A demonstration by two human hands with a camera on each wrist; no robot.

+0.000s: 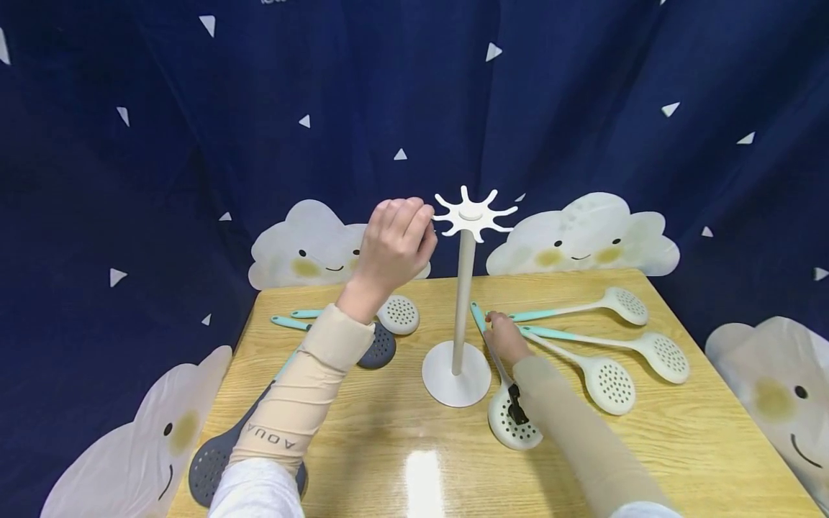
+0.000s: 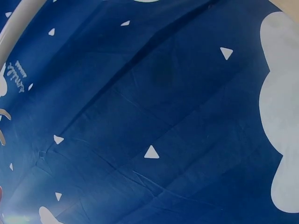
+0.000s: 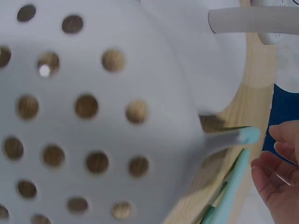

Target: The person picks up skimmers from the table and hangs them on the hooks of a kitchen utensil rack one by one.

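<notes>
In the head view my left hand [image 1: 399, 237] is raised with curled fingers and pinches the tip of a hook on the left side of a white utensil stand [image 1: 464, 288]. The left wrist view shows mostly curtain. Low over the table, my right hand [image 1: 508, 338] is beside the turquoise handle end of a white skimmer [image 1: 514, 421], whose perforated head points toward me. The right wrist view has that skimmer's head large in front, and the loosely bent fingers [image 3: 267, 179] stand just apart from the handle ends, holding nothing.
White skimmers [image 1: 609, 385] lie fanned out on the right of the wooden table [image 1: 382, 432]. Left of the stand are another white skimmer [image 1: 398, 315] and dark grey ones [image 1: 214, 460], partly hidden by my left arm. A navy curtain [image 1: 363, 86] hangs behind.
</notes>
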